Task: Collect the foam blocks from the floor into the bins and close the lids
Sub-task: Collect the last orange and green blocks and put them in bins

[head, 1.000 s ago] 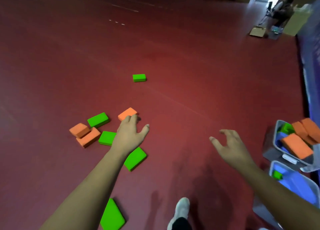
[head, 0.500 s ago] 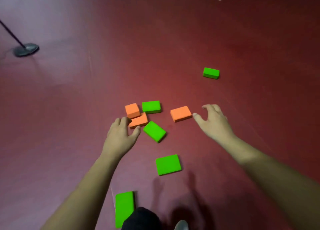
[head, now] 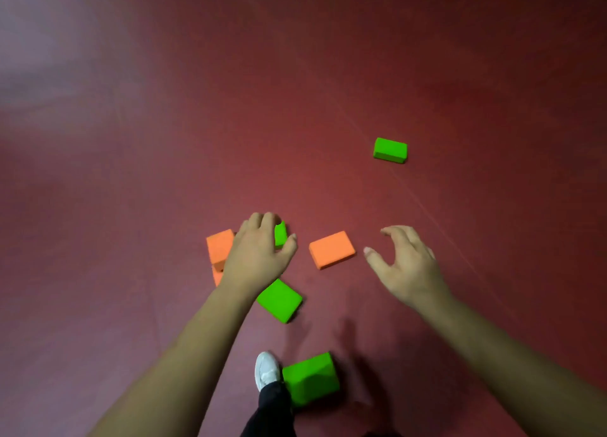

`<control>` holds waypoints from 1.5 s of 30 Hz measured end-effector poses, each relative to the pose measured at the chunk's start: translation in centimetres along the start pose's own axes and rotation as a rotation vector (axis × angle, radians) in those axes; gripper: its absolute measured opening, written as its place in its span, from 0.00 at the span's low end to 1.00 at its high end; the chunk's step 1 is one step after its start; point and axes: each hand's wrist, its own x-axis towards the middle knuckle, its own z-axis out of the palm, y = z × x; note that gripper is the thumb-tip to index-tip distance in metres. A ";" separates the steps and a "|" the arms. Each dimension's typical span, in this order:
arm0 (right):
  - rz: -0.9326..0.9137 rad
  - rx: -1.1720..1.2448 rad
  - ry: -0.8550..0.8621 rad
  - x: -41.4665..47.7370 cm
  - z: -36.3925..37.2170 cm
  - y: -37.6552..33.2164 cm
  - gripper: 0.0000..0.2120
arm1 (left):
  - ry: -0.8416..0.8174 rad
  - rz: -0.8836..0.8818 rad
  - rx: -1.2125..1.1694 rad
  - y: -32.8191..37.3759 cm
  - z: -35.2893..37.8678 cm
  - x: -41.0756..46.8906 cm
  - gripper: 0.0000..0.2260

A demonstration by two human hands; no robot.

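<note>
Several foam blocks lie on the dark red floor [head: 328, 91]. My left hand [head: 256, 256] reaches over a small green block [head: 281, 234]; its fingers curl over the far edge and the thumb sits against the near side. Most of that block is hidden under the hand. My right hand [head: 404, 265] hovers with fingers spread, just right of an orange block [head: 331, 249], not touching it. The bins are out of view.
Two orange blocks [head: 219, 246] lie left of my left hand, partly hidden by it. A green block [head: 279, 300] sits under my left wrist. Another green block [head: 310, 377] is beside my white shoe [head: 266, 369]. A lone green block [head: 390, 150] lies farther away on the right.
The view swung left and down, away from the bins. My left hand moved from the orange blocks onto the small green block. My right hand came in beside the single orange block.
</note>
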 end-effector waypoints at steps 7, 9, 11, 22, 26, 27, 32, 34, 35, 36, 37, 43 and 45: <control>0.154 -0.070 -0.058 10.8 0.2 4.2 0.23 | -0.110 0.106 -0.024 3.2 3.8 16.1 0.27; 0.167 -0.087 -0.097 14.4 1.2 5.4 0.24 | -0.122 0.090 -0.025 2.9 5.7 19.1 0.27; 0.143 -0.102 -0.143 18.4 2.9 6.7 0.25 | -0.123 0.045 -0.013 1.7 8.0 21.5 0.27; -0.148 -0.199 -0.462 40.0 17.0 17.7 0.25 | -0.162 -0.340 -0.011 -5.0 26.2 30.4 0.26; -0.192 -0.310 -0.592 45.5 24.4 22.9 0.25 | -0.246 -0.424 -0.067 -6.9 35.6 34.8 0.27; -0.193 -0.328 -0.608 46.7 26.6 24.4 0.25 | -0.265 -0.437 -0.087 -7.8 38.4 36.1 0.24; -0.130 -0.416 -0.667 51.1 39.5 32.6 0.27 | -0.356 -0.472 -0.129 -13.3 53.5 40.7 0.15; -0.067 -0.406 -0.674 51.6 44.7 35.9 0.28 | -0.420 -0.494 -0.109 -15.8 59.5 41.2 0.16; -0.036 -0.398 -0.686 51.5 47.3 37.7 0.28 | -0.454 -0.511 -0.091 -17.3 62.2 41.2 0.17; 0.002 -0.383 -0.705 51.2 49.9 39.4 0.29 | -0.478 -0.545 -0.085 -18.6 64.7 41.0 0.17; 0.046 -0.350 -0.725 50.9 52.4 41.0 0.29 | -0.494 -0.599 -0.094 -20.0 67.0 40.9 0.18; 0.499 -0.049 -0.751 48.0 65.0 48.3 0.34 | -0.532 -1.024 -0.246 -26.4 77.1 38.1 0.28; 0.627 0.059 -0.766 47.2 67.9 49.6 0.37 | -0.585 -1.140 -0.424 -27.8 79.8 36.6 0.29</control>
